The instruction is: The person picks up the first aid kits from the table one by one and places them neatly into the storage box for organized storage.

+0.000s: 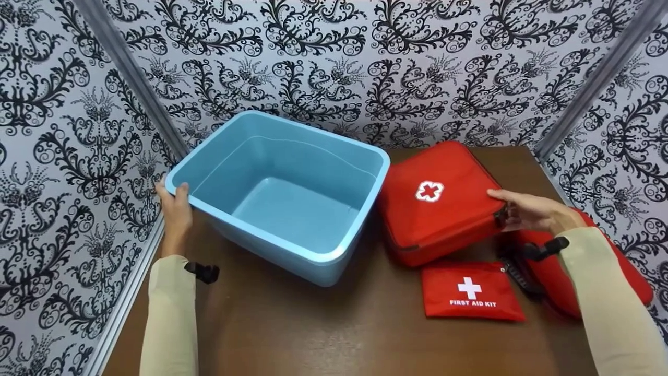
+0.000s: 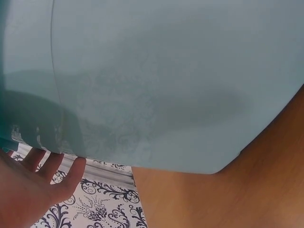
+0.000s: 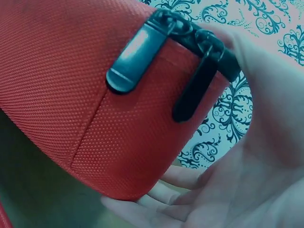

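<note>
Soft, fairly even light reaches me, seemingly from above: it brightens the tub (image 1: 313, 271) along its rim, leaves shadow beneath it and lays a dull sheen on the table (image 1: 329, 342). In my head view the wallpaper (image 1: 313, 36) stretches and leans toward the edges. My left wrist view is hazy and low in contrast, with broad shadows over the tub's side. My right wrist view runs teal; glare whitens one zip pull (image 3: 137, 57), while my right hand (image 3: 237, 183) looks pale and soft.
</note>
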Demonstrator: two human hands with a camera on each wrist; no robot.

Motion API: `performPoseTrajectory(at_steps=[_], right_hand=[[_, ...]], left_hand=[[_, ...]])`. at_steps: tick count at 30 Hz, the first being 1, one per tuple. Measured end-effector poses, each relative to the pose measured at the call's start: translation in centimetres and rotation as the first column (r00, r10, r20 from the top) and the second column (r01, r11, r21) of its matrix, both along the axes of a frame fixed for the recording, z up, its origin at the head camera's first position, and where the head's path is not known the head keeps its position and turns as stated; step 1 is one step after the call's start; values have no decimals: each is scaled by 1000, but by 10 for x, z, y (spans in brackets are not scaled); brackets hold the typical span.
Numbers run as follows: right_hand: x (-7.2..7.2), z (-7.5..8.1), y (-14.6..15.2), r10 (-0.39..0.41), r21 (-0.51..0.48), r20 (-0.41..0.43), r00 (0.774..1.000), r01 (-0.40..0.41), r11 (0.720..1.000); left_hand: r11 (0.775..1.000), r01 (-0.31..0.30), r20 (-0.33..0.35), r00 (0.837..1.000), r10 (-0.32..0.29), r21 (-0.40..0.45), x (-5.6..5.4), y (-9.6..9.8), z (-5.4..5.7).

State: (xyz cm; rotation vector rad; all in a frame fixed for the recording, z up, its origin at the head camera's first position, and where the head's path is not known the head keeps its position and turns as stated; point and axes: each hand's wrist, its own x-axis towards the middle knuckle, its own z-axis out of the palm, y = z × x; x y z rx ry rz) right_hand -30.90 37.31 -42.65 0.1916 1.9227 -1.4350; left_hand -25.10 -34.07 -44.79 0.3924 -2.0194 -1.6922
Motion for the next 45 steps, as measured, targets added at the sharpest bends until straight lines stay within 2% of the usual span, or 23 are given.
performPoseTrajectory(at_steps=[5,8,13,18,25,32,40,45], right_hand=[[3,0,-2,-19,-31,-39,999,18,999],[4,-2,-3,-11,-6,-60,998,11,1000],[9,-4,-4,-9,45,-39,999,11,999],[21,-2,-7,-35,25,-47,998,36,999],[46,4,-6,-101,-60,-52,994,97,993],[65,20,-2,-207,-193,-22,978,199,961],[83,42,-7,-193,-370,-42,980,164,914],[91,53,-11,-214,-368,-70,974,174,913]], left_hand=[[1000,3,-8,1000,-2,8,1,1,1],[1000,-6,4,1000,6,4,2,1,0],[1000,-15,-5,1000,15,23,-1,3,1],[1000,-18,-7,1000,19,19,-2,3,1],[999,-10,-11,1000,10,37,-2,3,0],[998,-14,5,1000,14,66,-3,1,-1],[998,0,18,1000,-1,60,-5,-1,-1],[999,-6,24,1000,5,53,-4,-1,-2]])
